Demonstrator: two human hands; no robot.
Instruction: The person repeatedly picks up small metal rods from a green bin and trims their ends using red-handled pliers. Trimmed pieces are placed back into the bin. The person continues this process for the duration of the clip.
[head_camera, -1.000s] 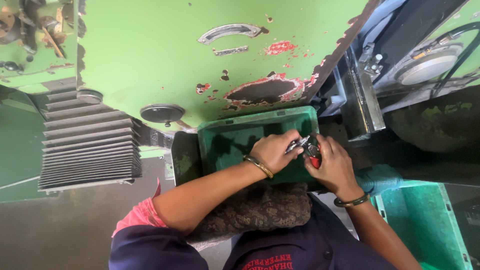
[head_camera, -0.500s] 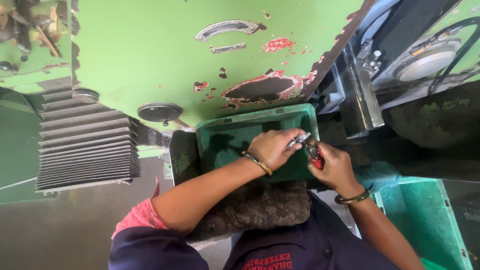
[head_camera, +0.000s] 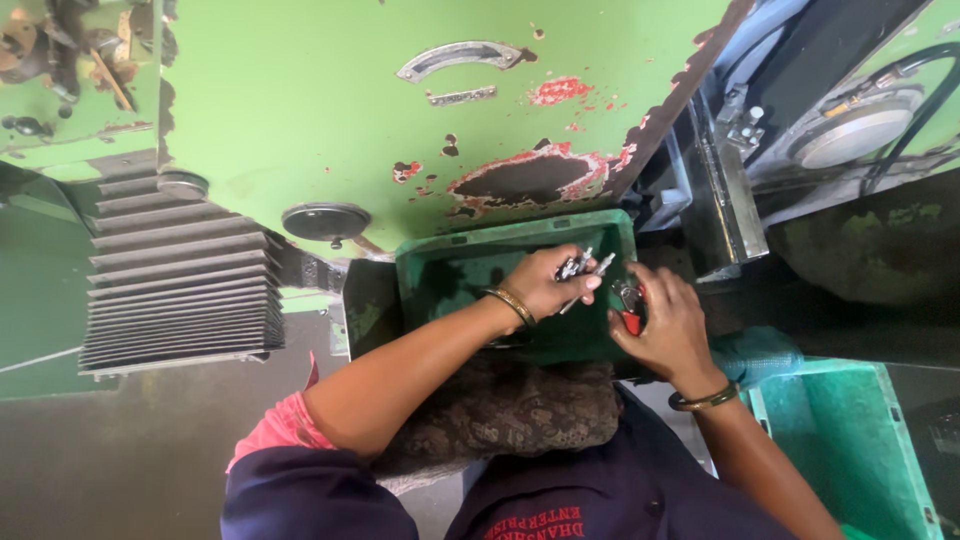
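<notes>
My left hand (head_camera: 548, 280) is over a dark green plastic tray (head_camera: 440, 275) on my lap and is closed around a few small shiny metal parts (head_camera: 583, 266) that stick out past the fingers. My right hand (head_camera: 668, 325) sits at the tray's right edge, gripping a small red-and-metal tool (head_camera: 630, 305) whose shape is mostly hidden by the fingers. The two hands are close together, a little apart. A bangle sits on each wrist.
A large green machine panel (head_camera: 330, 120) with chipped red patches rises right behind the tray. Grey ribbed bellows (head_camera: 180, 275) are at left. A second, lighter green bin (head_camera: 850, 450) stands at lower right. A patterned cloth (head_camera: 510, 410) covers my lap.
My left hand has shifted slightly left and away from the right hand, carrying the metal parts with it. The right hand has stayed at the tray's right edge.
</notes>
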